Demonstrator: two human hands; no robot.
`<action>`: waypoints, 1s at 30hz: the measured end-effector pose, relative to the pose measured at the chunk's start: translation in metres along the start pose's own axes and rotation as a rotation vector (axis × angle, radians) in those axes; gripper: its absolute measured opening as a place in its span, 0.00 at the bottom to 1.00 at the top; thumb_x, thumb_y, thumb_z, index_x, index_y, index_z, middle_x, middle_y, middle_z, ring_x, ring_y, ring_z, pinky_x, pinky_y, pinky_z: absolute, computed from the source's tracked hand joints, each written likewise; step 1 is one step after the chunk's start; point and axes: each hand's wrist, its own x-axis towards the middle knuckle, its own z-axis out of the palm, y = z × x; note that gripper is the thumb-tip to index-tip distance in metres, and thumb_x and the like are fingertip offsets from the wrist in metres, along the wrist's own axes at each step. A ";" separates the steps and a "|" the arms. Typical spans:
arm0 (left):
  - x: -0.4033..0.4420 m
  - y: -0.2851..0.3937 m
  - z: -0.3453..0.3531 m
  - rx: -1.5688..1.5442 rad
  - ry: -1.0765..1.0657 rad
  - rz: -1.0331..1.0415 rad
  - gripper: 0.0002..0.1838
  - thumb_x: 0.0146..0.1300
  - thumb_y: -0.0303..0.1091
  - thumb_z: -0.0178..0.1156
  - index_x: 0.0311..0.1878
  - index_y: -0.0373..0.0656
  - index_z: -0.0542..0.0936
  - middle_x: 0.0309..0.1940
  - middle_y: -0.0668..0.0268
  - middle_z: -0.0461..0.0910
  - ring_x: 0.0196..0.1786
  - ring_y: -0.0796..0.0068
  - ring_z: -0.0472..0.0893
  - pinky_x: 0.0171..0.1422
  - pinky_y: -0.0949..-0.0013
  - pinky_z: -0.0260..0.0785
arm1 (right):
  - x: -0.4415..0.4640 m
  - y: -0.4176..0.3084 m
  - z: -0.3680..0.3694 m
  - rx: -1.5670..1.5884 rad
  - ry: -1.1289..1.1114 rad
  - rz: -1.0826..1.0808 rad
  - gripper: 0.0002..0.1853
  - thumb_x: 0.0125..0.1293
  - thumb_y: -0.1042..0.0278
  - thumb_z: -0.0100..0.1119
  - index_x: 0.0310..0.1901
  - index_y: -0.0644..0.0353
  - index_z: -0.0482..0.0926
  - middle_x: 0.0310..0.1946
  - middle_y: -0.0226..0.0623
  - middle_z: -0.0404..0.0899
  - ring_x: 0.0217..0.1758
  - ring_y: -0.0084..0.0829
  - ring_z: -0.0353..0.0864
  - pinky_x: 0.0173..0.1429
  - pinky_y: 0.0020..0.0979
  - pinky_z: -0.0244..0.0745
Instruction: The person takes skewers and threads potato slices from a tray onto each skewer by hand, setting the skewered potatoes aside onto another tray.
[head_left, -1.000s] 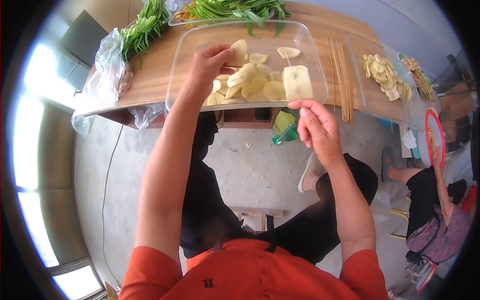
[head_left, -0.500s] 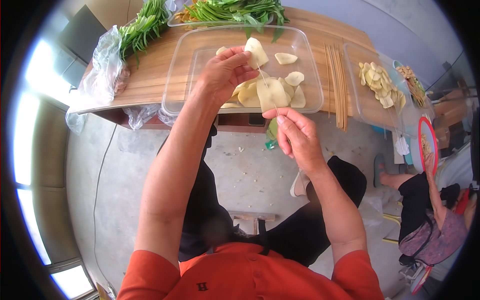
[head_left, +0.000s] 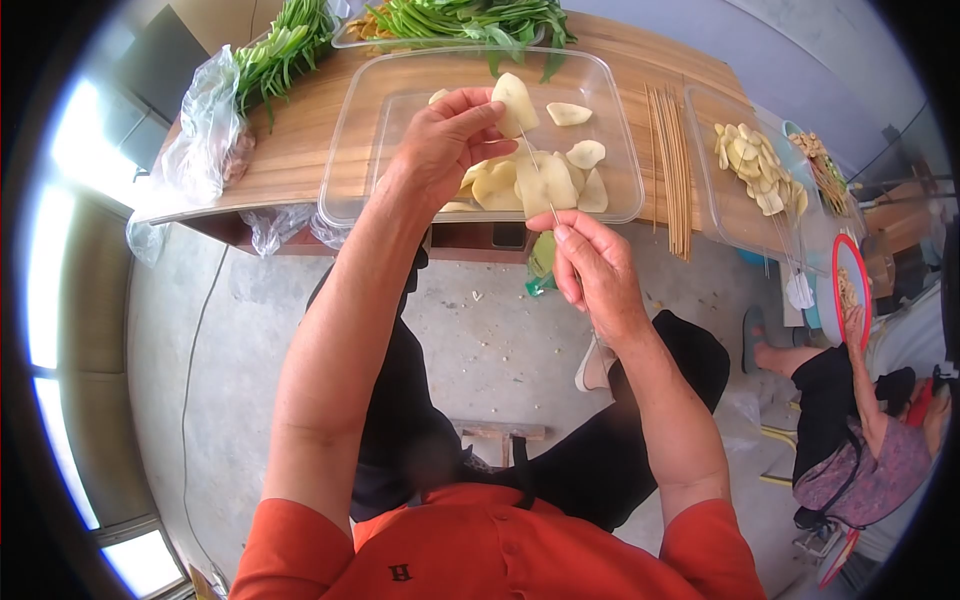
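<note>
Both hands have drawn together over the past second: the person's left hand point(head_left: 445, 140) has moved rightward, the right hand point(head_left: 597, 265) leftward, and the thin, pale skewer point(head_left: 529, 153) now slants up toward the left hand. That, as far as can be judged, brings the work to lining up or piercing.

From the left, a crumpled clear plastic bag point(head_left: 205, 130) lies beside long-stemmed leafy greens point(head_left: 290, 50) on the wood-grain table point(head_left: 285, 165). Next comes the wide, clear plastic tray point(head_left: 610, 110), with pale yellow, thin-cut slices point(head_left: 492, 188) lying loose in it. Above the tray, the left hand pinches a pale, rounded slice point(head_left: 514, 103) between thumb and fingers, its lower edge at the skewer's tip (whether the point has gone in, I cannot tell). Lower on the skewer, a squarish pale slice point(head_left: 546, 185) is threaded, just beyond the right hand, whose thumb and forefinger grip the shaft closely.

Right of the tray lies a row of slim wooden skewers point(head_left: 670, 170), then a second clear tray point(head_left: 700, 130) holding more cut slices point(head_left: 755, 160). At far right, another person's hand point(head_left: 853, 325) touches a red-rimmed container point(head_left: 866, 295).
</note>
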 end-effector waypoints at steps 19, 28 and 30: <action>-0.005 0.002 0.008 0.164 -0.027 0.081 0.08 0.71 0.33 0.57 0.47 0.40 0.78 0.43 0.64 0.82 0.45 0.74 0.83 0.50 0.69 0.79 | 0.001 0.001 -0.001 0.040 0.030 0.004 0.15 0.76 0.62 0.45 0.50 0.63 0.77 0.13 0.21 0.62 0.14 0.12 0.57 0.19 0.18 0.54; -0.004 0.002 0.003 0.044 -0.026 -0.015 0.11 0.70 0.37 0.59 0.45 0.39 0.79 0.41 0.63 0.82 0.40 0.74 0.82 0.48 0.68 0.79 | 0.003 0.001 -0.004 -0.074 0.076 -0.063 0.14 0.77 0.62 0.47 0.48 0.62 0.79 0.14 0.20 0.62 0.16 0.11 0.59 0.22 0.18 0.56; -0.005 0.003 0.003 0.021 -0.033 -0.063 0.11 0.69 0.37 0.59 0.45 0.38 0.79 0.40 0.62 0.82 0.39 0.74 0.82 0.47 0.68 0.79 | 0.003 0.002 -0.004 -0.093 0.080 -0.073 0.14 0.77 0.62 0.47 0.48 0.63 0.79 0.14 0.20 0.62 0.16 0.12 0.59 0.22 0.18 0.57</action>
